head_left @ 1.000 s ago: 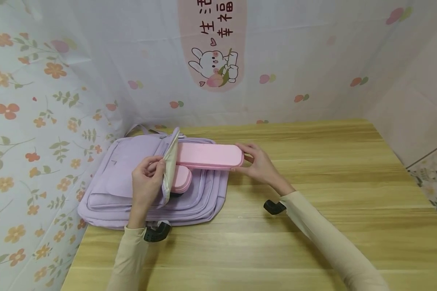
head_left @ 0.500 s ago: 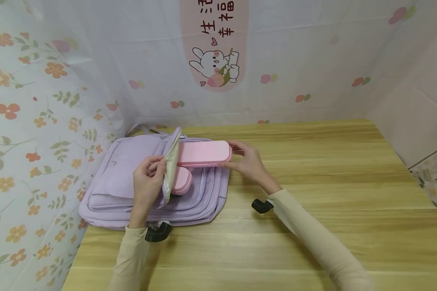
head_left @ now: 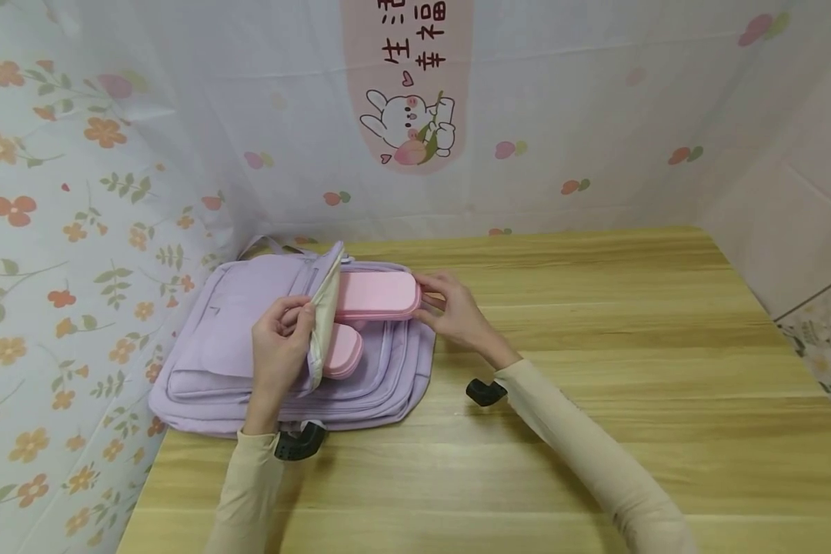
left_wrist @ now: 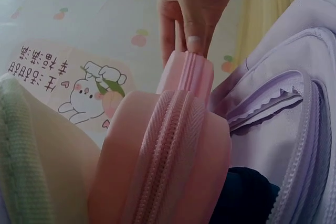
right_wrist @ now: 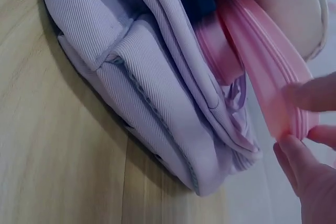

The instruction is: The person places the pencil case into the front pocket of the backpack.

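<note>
A lavender backpack [head_left: 231, 323] lies on the table with its front pocket unzipped. My left hand [head_left: 280, 335] grips the edge of the pocket's flap [head_left: 327, 308], cream on the inside, and lifts it. A long pink zippered pencil case [head_left: 379, 292] lies partly under that flap, its inner end hidden. My right hand [head_left: 453, 312] pinches its outer end between thumb and fingers. Below it, the rounded end of a second pink zippered case [head_left: 344, 352] pokes out of the pocket. Another pink piece [right_wrist: 220, 51] shows beneath the held case in the right wrist view.
Something dark navy [left_wrist: 251, 192] sits inside the pocket, its kind unclear. The wooden table [head_left: 595, 323] stretches right of the bag. A printed cloth [head_left: 561, 115] hangs behind, and a flowered one [head_left: 62, 308] on the left.
My right hand has moved left, pushing the long pink case further under the flap, so less of it shows. The second pink case has shifted slightly toward the front. My left hand stays in place.
</note>
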Motion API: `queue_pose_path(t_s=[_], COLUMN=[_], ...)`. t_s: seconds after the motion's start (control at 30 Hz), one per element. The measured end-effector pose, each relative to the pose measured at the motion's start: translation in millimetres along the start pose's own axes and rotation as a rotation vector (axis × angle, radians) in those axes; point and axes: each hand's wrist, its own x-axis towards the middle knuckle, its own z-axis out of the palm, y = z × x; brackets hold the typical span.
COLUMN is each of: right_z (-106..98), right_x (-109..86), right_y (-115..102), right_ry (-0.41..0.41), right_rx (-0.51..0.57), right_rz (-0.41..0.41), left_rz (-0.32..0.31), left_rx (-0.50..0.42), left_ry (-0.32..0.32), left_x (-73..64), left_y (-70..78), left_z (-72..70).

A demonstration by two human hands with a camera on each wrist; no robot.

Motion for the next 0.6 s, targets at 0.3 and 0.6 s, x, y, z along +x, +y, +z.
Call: queue_pose_path(t_s=[0.3, 0.6], right_z=[9.3, 25.9], right_x=[10.7, 23.2], right_y=[-1.5, -2.6], right_ry=[0.01, 0.003], right_rx=[0.06, 0.116], right_rz=[-0.013, 0.071], left_rz=[0.018, 0.004], left_rx=[0.009, 0.001], left_ry=[-0.027, -0.044], left_x=[1.3, 0.3], left_y=[-1.7, -4.2], left_z=[-0.6, -0.6])
